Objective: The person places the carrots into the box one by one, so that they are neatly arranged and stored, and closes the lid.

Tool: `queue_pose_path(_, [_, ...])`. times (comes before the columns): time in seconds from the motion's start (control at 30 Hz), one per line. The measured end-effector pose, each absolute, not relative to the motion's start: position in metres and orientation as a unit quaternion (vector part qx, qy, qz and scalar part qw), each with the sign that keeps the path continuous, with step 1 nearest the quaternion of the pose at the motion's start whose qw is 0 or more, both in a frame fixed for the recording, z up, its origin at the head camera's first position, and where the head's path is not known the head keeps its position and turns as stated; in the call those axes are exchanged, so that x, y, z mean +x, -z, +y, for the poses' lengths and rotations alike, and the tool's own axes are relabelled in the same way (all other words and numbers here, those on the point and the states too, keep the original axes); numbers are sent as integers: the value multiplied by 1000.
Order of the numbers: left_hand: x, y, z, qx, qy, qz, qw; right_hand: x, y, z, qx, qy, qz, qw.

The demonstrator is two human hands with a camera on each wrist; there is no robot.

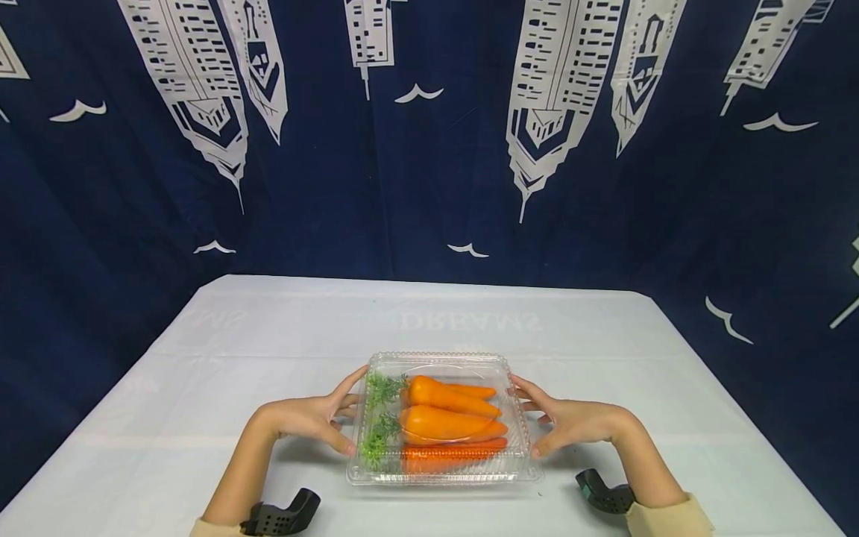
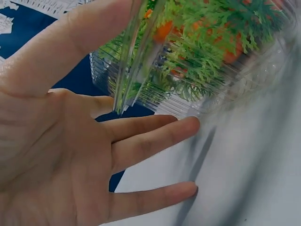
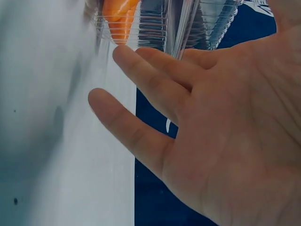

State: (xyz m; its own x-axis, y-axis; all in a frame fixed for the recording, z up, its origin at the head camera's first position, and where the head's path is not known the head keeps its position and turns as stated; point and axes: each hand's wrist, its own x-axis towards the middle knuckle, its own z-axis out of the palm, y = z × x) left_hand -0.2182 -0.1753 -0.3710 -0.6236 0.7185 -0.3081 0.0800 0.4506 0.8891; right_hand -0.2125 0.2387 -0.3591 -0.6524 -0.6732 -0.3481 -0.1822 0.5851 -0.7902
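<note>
A clear plastic clamshell box [image 1: 359, 477] with its lid down lies on the table in the head view. Inside it are several orange carrots [image 1: 443, 424], their green leafy tops [image 1: 379, 429] toward the left. My left hand [image 1: 302, 418] is at the box's left side, thumb near the front corner and fingers spread toward the back. On the opposite side, my right hand [image 1: 580, 421] mirrors it, fingertips at the right edge. Both wrist views show extended fingers beside the ribbed walls; the left thumb [image 2: 70, 42] lies against the box's rim.
A white cloth-covered table [image 1: 268, 335] holds the box near its front middle. Behind it hangs a dark blue curtain [image 1: 376, 186] printed with white buildings. Black wrist bands [image 1: 282, 514] sit on both forearms.
</note>
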Motion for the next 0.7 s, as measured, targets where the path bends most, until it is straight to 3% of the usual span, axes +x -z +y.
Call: queue_pose_path(0.7, [-210,360,-160,219,-380,827,352,-205,356,231,-265,352,831,339])
